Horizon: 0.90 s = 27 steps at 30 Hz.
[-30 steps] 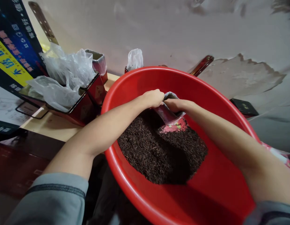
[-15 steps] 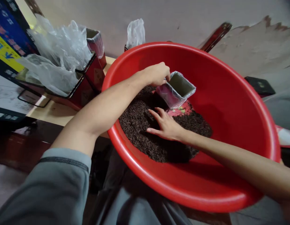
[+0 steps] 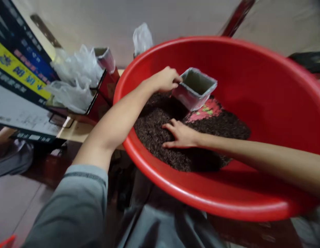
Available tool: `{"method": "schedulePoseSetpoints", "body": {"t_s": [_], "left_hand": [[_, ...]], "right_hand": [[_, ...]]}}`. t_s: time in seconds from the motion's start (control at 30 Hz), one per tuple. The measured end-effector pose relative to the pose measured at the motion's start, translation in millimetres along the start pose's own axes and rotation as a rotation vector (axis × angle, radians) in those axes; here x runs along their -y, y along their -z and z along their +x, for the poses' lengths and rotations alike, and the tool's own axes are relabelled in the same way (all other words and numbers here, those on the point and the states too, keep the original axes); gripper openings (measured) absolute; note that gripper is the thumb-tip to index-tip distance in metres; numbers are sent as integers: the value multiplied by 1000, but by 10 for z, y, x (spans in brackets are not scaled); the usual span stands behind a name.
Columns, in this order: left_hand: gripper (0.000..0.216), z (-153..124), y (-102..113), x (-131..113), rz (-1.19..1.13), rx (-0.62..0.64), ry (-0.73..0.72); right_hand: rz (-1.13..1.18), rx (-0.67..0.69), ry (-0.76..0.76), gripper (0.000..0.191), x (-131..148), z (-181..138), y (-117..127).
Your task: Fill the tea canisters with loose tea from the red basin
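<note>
A large red plastic tub (image 3: 255,193) holds a heap of dark, loose, tea-like leaves (image 3: 152,129). Inside it, a rectangular, plastic-wrapped box (image 3: 187,97) stands tilted with its open top up; the inside I can see looks bare. My left hand (image 3: 166,79) is closed on the near-left rim of this box. Lower down, my right hand (image 3: 181,134) lies palm down with fingers spread on the leaves, holding nothing. A pink patch with yellow-green marks (image 3: 207,109) shows on the tub floor between the box and the leaves.
Left of the tub, dark red boxes (image 3: 108,86) lined with clear plastic bags (image 3: 82,67) stand on a wooden surface (image 3: 77,131). Beside them leans a large printed carton (image 3: 22,75). Another bag (image 3: 142,38) shows behind the tub. At far left is another person's hand (image 3: 3,136).
The view has shifted, so the tub fills more of the right side. My left hand still grips the box rim, and my right hand stays spread on the leaves.
</note>
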<state>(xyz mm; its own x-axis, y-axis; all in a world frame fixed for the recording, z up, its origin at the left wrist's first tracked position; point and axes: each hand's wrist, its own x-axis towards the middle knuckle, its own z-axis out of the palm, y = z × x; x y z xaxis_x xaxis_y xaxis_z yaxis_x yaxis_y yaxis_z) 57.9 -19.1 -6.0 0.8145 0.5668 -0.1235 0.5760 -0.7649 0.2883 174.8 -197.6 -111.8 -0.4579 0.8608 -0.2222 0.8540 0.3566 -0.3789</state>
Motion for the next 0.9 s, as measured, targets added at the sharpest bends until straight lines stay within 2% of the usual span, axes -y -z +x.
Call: {"method": "schedulePoseSetpoints", "body": {"t_s": [0.07,0.23,0.37,0.43,0.5,0.6,0.73,0.8,0.9], "left_hand": [[42,21,12,22,67,-47,-35],[39,83,8,121,97,-86,-69],[36,64,24,118,60,-110,-44],[37,50,48,114,50,-120,-33],[38,37,76,116,38,-140,-33],[38,25,106,124,23,-160,-49],[37,38,118,135,47,-140,-64],[37,50,114,143,64,-132,-53],[39,57,100,154,105,-125,-58]], "right_hand": [[12,31,-15,93,62,-5,41],[34,16,10,71,79,-1,97],[44,25,55,65,18,31,137],[90,-22,88,59,-4,38,227],[175,-129,120,50,-15,24,402],[315,-373,150,40,-35,-22,816],[383,-739,79,37,-213,14,1391],[336,-880,51,40,-396,113,1543],[257,-962,42,39,-701,314,1531]]}}
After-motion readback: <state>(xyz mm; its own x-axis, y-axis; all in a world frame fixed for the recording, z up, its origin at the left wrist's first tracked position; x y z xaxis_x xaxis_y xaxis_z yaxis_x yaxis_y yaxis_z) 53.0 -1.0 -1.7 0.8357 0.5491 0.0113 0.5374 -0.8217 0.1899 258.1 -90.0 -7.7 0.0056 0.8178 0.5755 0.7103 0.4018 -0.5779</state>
